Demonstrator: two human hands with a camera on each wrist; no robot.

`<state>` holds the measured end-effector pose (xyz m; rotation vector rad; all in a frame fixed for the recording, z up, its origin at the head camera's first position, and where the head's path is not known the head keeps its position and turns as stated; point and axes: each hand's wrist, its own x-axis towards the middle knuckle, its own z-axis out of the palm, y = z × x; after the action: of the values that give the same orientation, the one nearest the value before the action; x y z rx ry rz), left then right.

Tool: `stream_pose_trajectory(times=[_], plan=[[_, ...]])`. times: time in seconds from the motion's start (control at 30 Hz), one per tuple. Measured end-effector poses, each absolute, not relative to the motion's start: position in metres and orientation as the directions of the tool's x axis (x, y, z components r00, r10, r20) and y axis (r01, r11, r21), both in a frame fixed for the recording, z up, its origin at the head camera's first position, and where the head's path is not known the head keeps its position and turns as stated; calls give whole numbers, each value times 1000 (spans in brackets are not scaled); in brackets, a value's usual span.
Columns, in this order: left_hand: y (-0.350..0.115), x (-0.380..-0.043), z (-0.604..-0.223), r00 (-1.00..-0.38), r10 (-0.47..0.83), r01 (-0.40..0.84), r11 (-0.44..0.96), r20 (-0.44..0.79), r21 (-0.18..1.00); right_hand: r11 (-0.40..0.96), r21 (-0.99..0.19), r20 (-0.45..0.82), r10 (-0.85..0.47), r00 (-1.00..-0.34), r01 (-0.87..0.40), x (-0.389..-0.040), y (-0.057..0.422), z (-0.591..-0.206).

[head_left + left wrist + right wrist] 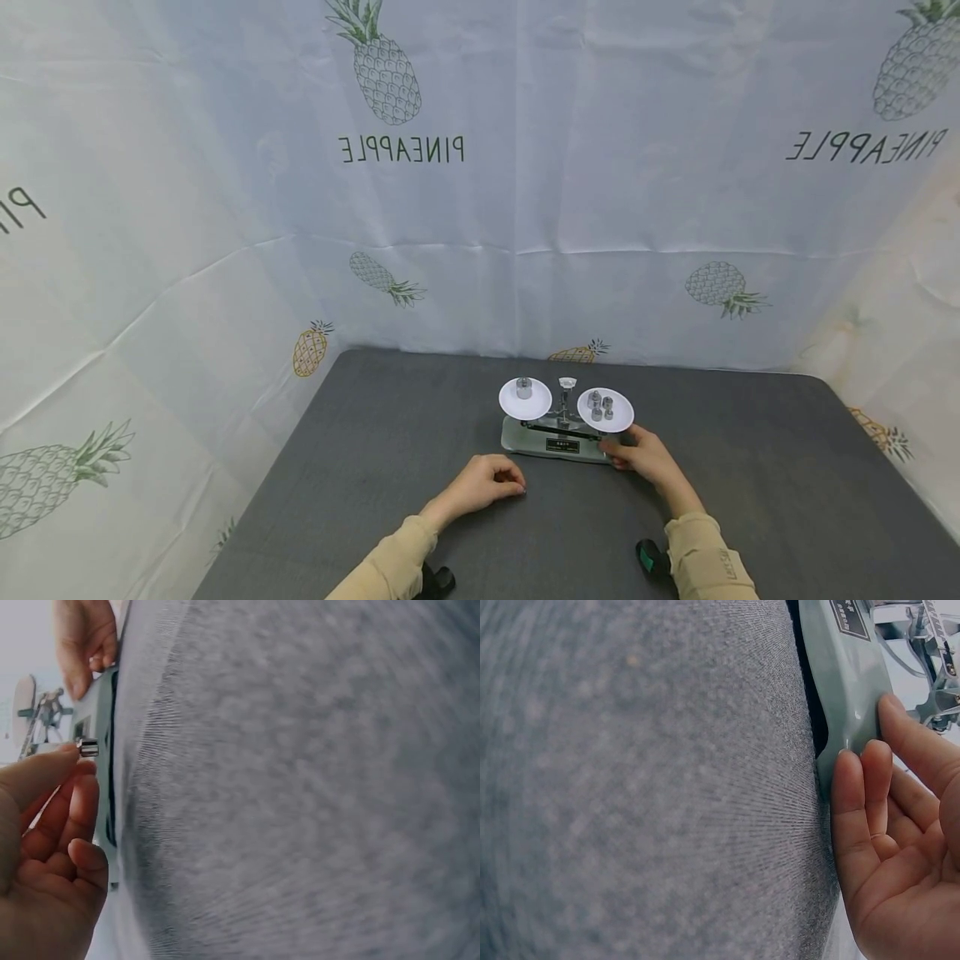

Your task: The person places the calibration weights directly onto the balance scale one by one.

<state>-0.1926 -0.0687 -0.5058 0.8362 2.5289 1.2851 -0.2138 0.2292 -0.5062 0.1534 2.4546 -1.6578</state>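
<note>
A two-pan balance scale [517, 439] with a pale green base stands on the grey table. On its left pan [512, 407] sits one metal weight [524, 388]; the right pan [619, 414] carries several smaller metal weights [596, 402]. The beam slopes down to the right. In front of the scale, my left hand [480, 483] pinches a small shiny metal weight [88, 748] between thumb and fingertips. My right hand [643, 457] grips the base's right end, the thumb on top and the fingers [848, 787] against its end, as the right wrist view shows.
The grey tabletop [360, 467] reaches back to a white curtain [480, 208] printed with pineapples. Black straps [651, 560] show at both wrists, below tan sleeves [708, 558].
</note>
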Motion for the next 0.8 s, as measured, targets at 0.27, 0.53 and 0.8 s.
stream_pose_trajectory(times=[0.27,0.53,0.8], plan=[[-69,-190,-487,-843,522,394,432,131,811,370,-911,-201,-19,-979,180,-213,229,-506],[-68,-192,-469,-862,469,413,433,192,801,402,-897,-201,-5,-980,182,-213,228,-506],[-63,-196,-444,-882,381,445,478,278,757,398,-899,-200,-5,-980,181,-213,228,-508]])
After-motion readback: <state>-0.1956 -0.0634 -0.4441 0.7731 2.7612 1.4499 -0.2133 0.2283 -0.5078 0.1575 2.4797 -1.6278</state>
